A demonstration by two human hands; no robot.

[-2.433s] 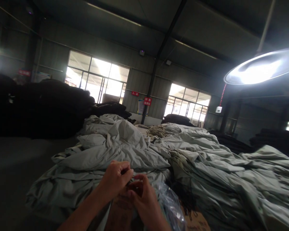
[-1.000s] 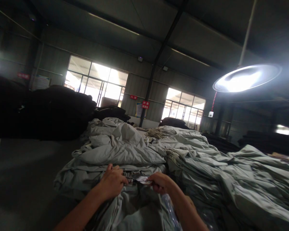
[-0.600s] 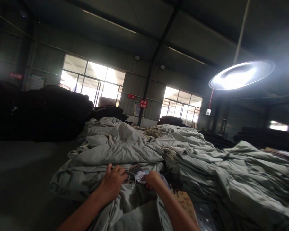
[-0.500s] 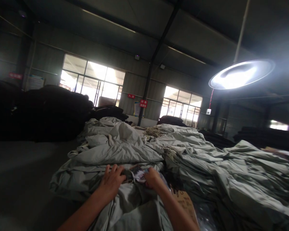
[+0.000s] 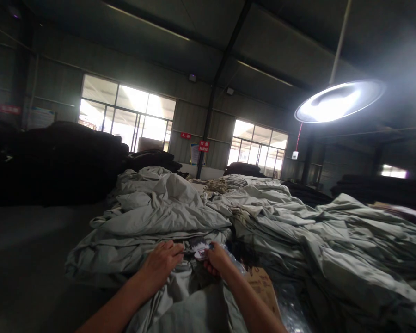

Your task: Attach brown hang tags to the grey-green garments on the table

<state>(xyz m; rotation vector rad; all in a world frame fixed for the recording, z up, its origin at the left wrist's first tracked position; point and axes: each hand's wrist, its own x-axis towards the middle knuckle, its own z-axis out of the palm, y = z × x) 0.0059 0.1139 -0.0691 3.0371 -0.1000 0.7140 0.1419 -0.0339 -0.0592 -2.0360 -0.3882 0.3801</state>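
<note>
Dark heaps of fabric [image 5: 58,162] fill the left of a dim workshop, stacked high against the wall beside a bare stretch of grey floor [image 5: 24,249]. Behind them, a wide window [image 5: 125,115] glares white. Toward the middle, a mound of pale grey-green garments [image 5: 166,212] lies crumpled and piled, its folds running away toward the far wall. At the near edge of that mound the person's left hand [image 5: 161,264] rests palm down on the cloth, fingers [image 5: 173,252] curled and pressed onto a seam, gripping nothing that can be made out beyond the fabric itself. Just beside it, touching at the fingertips, the right hand [image 5: 217,262] is closed in a pinch on a small printed tag [image 5: 200,252], white with dark and pinkish markings, which sits between the two hands on top of the garment. Below the right forearm a brown cardboard piece [image 5: 261,289] lies tilted, next to a crinkled sheet of clear plastic [image 5: 291,310]. Two red signs [image 5: 204,145] hang on the back wall by a steel column [image 5: 213,108], with a second window [image 5: 260,145] to their right. Further right, more grey-green garments [image 5: 333,245] spread in flat layered stacks. Overhead, a round hanging lamp [image 5: 338,99] burns bright, and dark stacks [image 5: 377,189] line the far right.
</note>
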